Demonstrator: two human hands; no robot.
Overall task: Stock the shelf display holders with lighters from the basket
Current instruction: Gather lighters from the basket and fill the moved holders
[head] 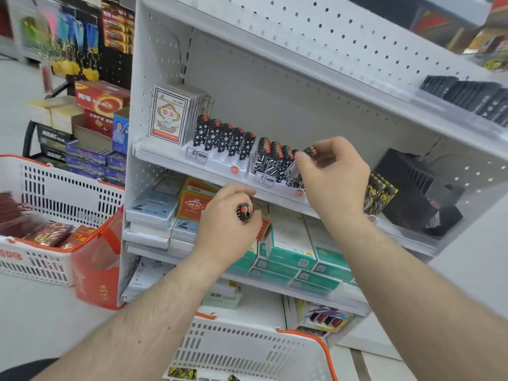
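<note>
right grip (pixel 334 171) pinches lighter (pixel 310 152) above holder (pixel 268 180) | left grip (pixel 229 215) clutches spare lighter (pixel 244 211)

Both forearms are bare up to the picture's edge, with fine dark hair along them. The left hand (pixel 229 224) and right hand (pixel 334 177) wear no rings, watch or gloves.

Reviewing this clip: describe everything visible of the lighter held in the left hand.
The lighter is mostly hidden inside the left hand, whose curled fingers grip it. Only its top end shows, pointing toward the camera: a black body with light markings and a red-orange cap or button. It looks like plastic, in the same style as the patterned lighters in the shelf holder above. It is held in front of the lower shelf, touching nothing but the hand.
</note>
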